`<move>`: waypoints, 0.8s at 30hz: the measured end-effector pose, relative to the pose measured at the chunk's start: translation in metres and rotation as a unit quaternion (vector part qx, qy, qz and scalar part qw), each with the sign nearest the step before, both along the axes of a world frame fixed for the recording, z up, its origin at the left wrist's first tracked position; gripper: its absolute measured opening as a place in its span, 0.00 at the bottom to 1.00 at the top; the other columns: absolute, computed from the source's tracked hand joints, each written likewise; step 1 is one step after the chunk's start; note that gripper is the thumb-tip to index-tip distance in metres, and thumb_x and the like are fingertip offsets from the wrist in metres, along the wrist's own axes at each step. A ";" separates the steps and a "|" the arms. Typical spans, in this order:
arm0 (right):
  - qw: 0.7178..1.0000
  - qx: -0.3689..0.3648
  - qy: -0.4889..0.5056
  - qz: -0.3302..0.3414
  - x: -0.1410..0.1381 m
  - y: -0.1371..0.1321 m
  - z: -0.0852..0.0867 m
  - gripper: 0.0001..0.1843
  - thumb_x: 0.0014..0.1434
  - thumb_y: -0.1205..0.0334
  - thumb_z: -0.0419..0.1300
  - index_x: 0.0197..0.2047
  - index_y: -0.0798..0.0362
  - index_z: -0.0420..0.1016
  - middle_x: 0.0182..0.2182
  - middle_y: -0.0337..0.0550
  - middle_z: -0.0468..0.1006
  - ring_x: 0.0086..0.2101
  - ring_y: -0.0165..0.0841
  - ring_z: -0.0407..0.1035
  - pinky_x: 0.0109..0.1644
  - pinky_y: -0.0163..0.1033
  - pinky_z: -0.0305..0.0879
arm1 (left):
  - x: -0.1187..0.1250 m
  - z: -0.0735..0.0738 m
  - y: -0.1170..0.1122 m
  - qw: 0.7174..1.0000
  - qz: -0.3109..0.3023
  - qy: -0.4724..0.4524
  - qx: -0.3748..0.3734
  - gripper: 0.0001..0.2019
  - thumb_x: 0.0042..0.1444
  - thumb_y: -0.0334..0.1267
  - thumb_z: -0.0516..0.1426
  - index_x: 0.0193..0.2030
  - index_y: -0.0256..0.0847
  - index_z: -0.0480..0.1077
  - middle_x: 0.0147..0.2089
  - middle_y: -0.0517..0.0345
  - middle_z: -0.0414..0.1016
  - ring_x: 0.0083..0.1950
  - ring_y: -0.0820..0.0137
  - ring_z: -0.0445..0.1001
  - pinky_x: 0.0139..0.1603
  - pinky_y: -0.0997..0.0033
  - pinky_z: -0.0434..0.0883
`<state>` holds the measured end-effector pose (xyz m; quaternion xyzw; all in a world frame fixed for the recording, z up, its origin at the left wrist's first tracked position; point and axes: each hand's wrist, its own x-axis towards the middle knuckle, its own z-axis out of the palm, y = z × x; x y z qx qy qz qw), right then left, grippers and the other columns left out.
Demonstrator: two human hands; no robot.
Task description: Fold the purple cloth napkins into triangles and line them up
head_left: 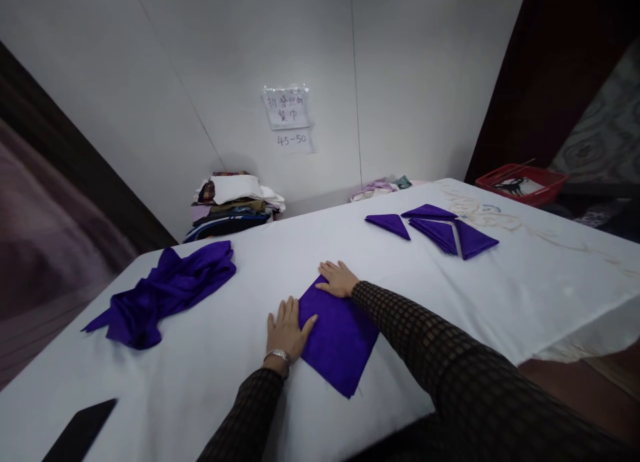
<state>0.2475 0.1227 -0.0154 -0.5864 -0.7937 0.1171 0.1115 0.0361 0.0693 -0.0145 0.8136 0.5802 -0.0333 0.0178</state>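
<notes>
A purple cloth napkin [340, 339], folded into a square with one corner toward me, lies flat on the white tablecloth [225, 382]. My left hand [289, 330] rests open on its left corner, fingers spread, the thumb over the cloth. Across the far corner lies my right hand [337, 279], open and palm down, partly covering that edge. Crumpled purple cloth [165, 292] is heaped on the table to the left. Several purple napkins folded into triangles [433, 230] lie at the far right.
Behind the table's far edge are a stack of folded clothes [235, 205] and some lilac fabric [375, 189]. A red basket [537, 190] stands beyond the right side. At the near left lies a flat black object [80, 432]. A handwritten paper sign [289, 119] hangs on the wall.
</notes>
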 end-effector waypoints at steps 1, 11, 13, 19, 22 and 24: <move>1.000 0.001 0.000 0.002 0.000 0.000 0.000 0.40 0.64 0.38 0.37 0.68 0.58 0.50 0.67 0.52 0.48 0.66 0.42 0.39 0.66 0.56 0.34 | -0.004 0.001 -0.003 1.000 0.004 0.003 -0.003 0.38 0.60 0.60 0.37 0.70 0.34 0.45 0.72 0.50 0.42 0.72 0.58 0.40 0.68 0.46 0.44; 1.000 -0.004 0.003 0.002 0.000 -0.001 0.002 0.39 0.64 0.39 0.37 0.68 0.57 0.49 0.67 0.52 0.48 0.66 0.42 0.39 0.66 0.56 0.34 | -0.049 -0.005 -0.029 0.999 0.027 0.017 -0.006 0.34 0.61 0.52 0.43 0.69 0.32 0.47 0.72 0.46 0.42 0.72 0.59 0.41 0.67 0.46 0.45; 1.000 -0.006 0.005 0.001 0.000 0.000 0.001 0.39 0.64 0.39 0.38 0.68 0.57 0.49 0.68 0.51 0.47 0.66 0.42 0.39 0.66 0.55 0.33 | -0.055 -0.001 -0.028 1.000 0.021 0.013 -0.015 0.30 0.62 0.50 0.43 0.68 0.37 0.52 0.71 0.47 0.46 0.72 0.58 0.43 0.66 0.44 0.47; 1.000 0.006 0.001 -0.003 0.000 0.002 -0.002 0.39 0.64 0.39 0.38 0.68 0.59 0.50 0.67 0.52 0.48 0.66 0.42 0.40 0.66 0.56 0.35 | -0.014 0.026 -0.005 0.998 0.025 -0.033 0.052 0.35 0.61 0.55 0.43 0.67 0.31 0.51 0.70 0.42 0.48 0.71 0.56 0.44 0.67 0.45 0.46; 1.000 0.015 -0.002 -0.003 0.000 0.002 -0.003 0.38 0.64 0.40 0.39 0.67 0.59 0.51 0.67 0.52 0.49 0.65 0.42 0.41 0.66 0.57 0.36 | 0.023 0.024 0.006 0.996 -0.058 -0.042 0.045 0.35 0.61 0.56 0.41 0.68 0.32 0.50 0.71 0.45 0.46 0.72 0.57 0.42 0.68 0.47 0.43; 1.000 0.018 -0.004 -0.002 0.000 0.002 -0.003 0.38 0.64 0.40 0.40 0.67 0.58 0.51 0.67 0.52 0.49 0.65 0.42 0.41 0.66 0.57 0.36 | 0.038 0.015 0.011 0.996 -0.084 -0.033 0.027 0.36 0.61 0.57 0.41 0.68 0.33 0.49 0.71 0.45 0.45 0.72 0.57 0.42 0.68 0.48 0.44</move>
